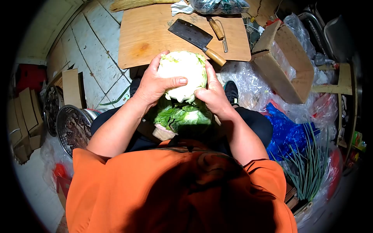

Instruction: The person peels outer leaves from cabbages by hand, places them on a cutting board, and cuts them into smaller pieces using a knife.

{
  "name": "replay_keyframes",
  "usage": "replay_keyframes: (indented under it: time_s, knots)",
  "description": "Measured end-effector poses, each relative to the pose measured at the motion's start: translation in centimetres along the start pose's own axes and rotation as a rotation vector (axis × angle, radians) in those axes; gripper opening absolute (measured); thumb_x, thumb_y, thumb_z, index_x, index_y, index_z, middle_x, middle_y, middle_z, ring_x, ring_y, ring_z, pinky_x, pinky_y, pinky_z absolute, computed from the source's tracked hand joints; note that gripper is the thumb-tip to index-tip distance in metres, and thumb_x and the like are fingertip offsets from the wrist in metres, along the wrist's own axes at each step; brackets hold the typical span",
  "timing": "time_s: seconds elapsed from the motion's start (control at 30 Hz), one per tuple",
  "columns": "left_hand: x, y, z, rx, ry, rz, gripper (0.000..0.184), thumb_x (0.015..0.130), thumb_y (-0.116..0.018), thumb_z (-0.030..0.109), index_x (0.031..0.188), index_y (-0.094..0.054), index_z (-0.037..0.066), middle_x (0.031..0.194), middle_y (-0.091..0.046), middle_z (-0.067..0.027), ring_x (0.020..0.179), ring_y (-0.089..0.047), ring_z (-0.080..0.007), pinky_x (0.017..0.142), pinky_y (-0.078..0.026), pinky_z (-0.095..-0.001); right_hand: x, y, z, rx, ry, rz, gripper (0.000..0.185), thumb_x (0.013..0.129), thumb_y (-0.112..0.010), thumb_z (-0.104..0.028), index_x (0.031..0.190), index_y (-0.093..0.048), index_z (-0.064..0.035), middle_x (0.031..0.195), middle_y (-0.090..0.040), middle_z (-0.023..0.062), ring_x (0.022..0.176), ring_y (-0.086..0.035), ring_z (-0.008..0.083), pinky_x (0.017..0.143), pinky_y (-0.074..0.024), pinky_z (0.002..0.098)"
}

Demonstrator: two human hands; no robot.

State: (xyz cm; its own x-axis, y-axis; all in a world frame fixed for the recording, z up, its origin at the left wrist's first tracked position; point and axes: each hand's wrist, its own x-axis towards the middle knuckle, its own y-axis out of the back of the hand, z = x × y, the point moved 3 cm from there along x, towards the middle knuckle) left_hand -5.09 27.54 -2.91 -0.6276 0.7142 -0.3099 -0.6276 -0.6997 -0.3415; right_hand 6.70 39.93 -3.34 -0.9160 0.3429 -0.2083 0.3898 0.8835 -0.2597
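Observation:
Both my hands are wrapped round a pale cabbage (182, 73), held up above my lap. Strong light washes out its surface, and yellow-green leaf edges show at its rim. My left hand (157, 83) grips its left side, with the thumb lying across the front. On the right side, my right hand (213, 91) presses with its thumb near the lower edge; some of its fingers are hidden behind the cabbage. Just below, between my knees, lie darker green cabbage leaves (182, 116), partly in shadow. A cleaver (192, 33) rests on the wooden board (143, 39) beyond my hands.
A peeler (223, 39) and another wooden handle (215, 28) lie beside the cleaver. To the left stands a metal colander (70, 112) with dark scraps. At right are a cardboard box (301, 83), a blue plastic bag (285, 132) and green onions (309, 167).

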Motion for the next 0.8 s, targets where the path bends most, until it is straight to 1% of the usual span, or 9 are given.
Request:
replay_keyframes:
  time_s: [0.23,0.43,0.5,0.53,0.57,0.63,0.67,0.77,0.8]
  knots:
    - [-0.1,0.4,-0.1,0.088,0.001,0.009,0.103,0.06,-0.089,0.01,0.141,-0.027,-0.004,0.124,-0.053,-0.0175,0.114,-0.053,-0.0242,0.097,-0.046,-0.0337,0.2,-0.2,1.3,-0.006,0.007,0.043,0.092,0.065,-0.054,0.003,0.148,-0.015,-0.0002,0.137,-0.042,0.0143,0.125,-0.044,0.0216,0.104,-0.0347,0.0294]
    - [0.9,2.3,1.8,-0.051,0.076,-0.086,0.096,0.062,-0.085,0.005,0.14,-0.03,-0.002,0.121,-0.056,-0.0147,0.111,-0.056,-0.0237,0.097,-0.046,-0.0351,-0.4,0.3,0.3,-0.049,0.053,-0.036,0.09,0.065,-0.053,0.004,0.148,-0.018,0.002,0.14,-0.04,0.0148,0.128,-0.041,0.0203,0.106,-0.0318,0.0295]
    - [1.3,3.3,2.2,-0.117,0.142,-0.142,0.09,0.063,-0.082,0.002,0.139,-0.033,0.0,0.12,-0.057,-0.0142,0.11,-0.057,-0.024,0.097,-0.046,-0.0357,-0.8,0.2,-0.3,0.061,0.022,-0.096,0.09,0.065,-0.053,0.005,0.148,-0.018,0.0024,0.142,-0.038,0.014,0.131,-0.038,0.0202,0.108,-0.0288,0.0296]
    - [1.4,4.2,2.0,-0.103,0.149,-0.122,0.082,0.067,-0.079,0.006,0.137,-0.037,0.0,0.121,-0.057,-0.0148,0.109,-0.058,-0.0248,0.097,-0.046,-0.0366,-0.8,0.6,-0.3,0.075,0.043,-0.128,0.089,0.065,-0.052,0.006,0.147,-0.02,0.0026,0.143,-0.037,0.0128,0.132,-0.038,0.0207,0.109,-0.0278,0.0301]
    - [1.5,4.7,2.1,-0.101,0.15,-0.122,0.082,0.067,-0.079,0.006,0.137,-0.037,0.0,0.121,-0.057,-0.0148,0.109,-0.058,-0.0248,0.097,-0.046,-0.0366,-0.9,0.9,-0.4,0.078,0.044,-0.126,0.089,0.065,-0.052,0.006,0.147,-0.02,0.0026,0.143,-0.037,0.0128,0.132,-0.038,0.0207,0.109,-0.0278,0.0301]
    - [1.6,5.2,2.4,-0.23,0.174,-0.23,0.079,0.069,-0.077,0.011,0.137,-0.037,-0.001,0.12,-0.057,-0.0151,0.111,-0.058,-0.0256,0.098,-0.047,-0.038,-1.2,0.7,-1.3,0.18,0.011,-0.189,0.088,0.064,-0.051,0.007,0.147,-0.021,0.0034,0.143,-0.037,0.0115,0.132,-0.038,0.0207,0.109,-0.0282,0.0309]
    - [2.0,6.0,1.8,-0.231,0.151,-0.293,0.077,0.072,-0.075,0.018,0.137,-0.038,-0.002,0.122,-0.057,-0.0168,0.112,-0.058,-0.0278,0.099,-0.047,-0.0406,-1.5,0.6,-2.0,0.203,0.011,-0.184,0.084,0.063,-0.048,0.004,0.144,-0.027,0.0048,0.14,-0.041,0.0114,0.129,-0.042,0.0203,0.108,-0.0306,0.0312]
    - [2.1,7.7,0.8,-0.408,0.258,-0.341,0.076,0.074,-0.073,0.021,0.137,-0.037,-0.002,0.125,-0.057,-0.0188,0.113,-0.058,-0.0302,0.099,-0.047,-0.0429,-1.4,0.8,-3.2,0.344,0.009,-0.195,0.08,0.062,-0.046,0.0,0.14,-0.033,0.006,0.135,-0.048,0.0122,0.124,-0.047,0.02,0.105,-0.0349,0.0305]
    - [2.2,8.0,0.4,-0.462,0.271,-0.347,0.076,0.076,-0.071,0.03,0.137,-0.039,-0.002,0.129,-0.054,-0.0214,0.114,-0.057,-0.034,0.101,-0.045,-0.0471,-1.0,0.9,-3.4,0.345,0.079,-0.234,0.077,0.06,-0.045,-0.003,0.136,-0.039,0.0063,0.127,-0.054,0.0131,0.117,-0.053,0.0201,0.1,-0.0398,0.0301]
